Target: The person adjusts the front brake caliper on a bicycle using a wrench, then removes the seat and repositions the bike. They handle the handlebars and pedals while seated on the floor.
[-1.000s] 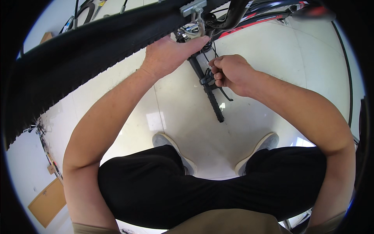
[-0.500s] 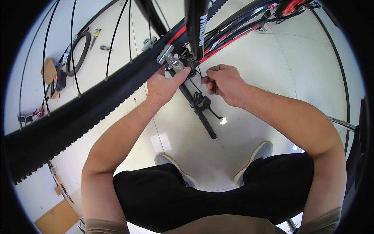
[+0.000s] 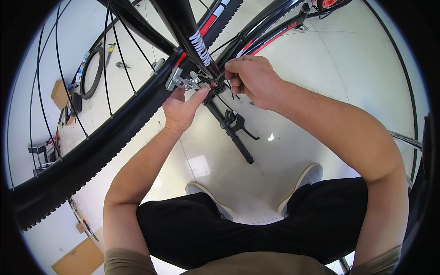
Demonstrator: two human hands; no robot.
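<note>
While we sit over the pale tiled floor (image 3: 321, 91), our left hand (image 3: 179, 111) reaches up under the silver rim brake (image 3: 181, 81), its thumb touching the metal arm and the fingers loosely curled, gripping nothing that we can make out. Our right hand (image 3: 251, 79) is closed in a pinch on a thin black cable (image 3: 225, 97) just beside the black fork leg (image 3: 185, 27). That brake sits against the knobby black tire (image 3: 105, 142), which sweeps across the left of the view. Below our hands, the handlebar grip (image 3: 238, 144) and its brake lever (image 3: 243, 128) hang above the floor, near our two grey shoes (image 3: 208, 195).
</note>
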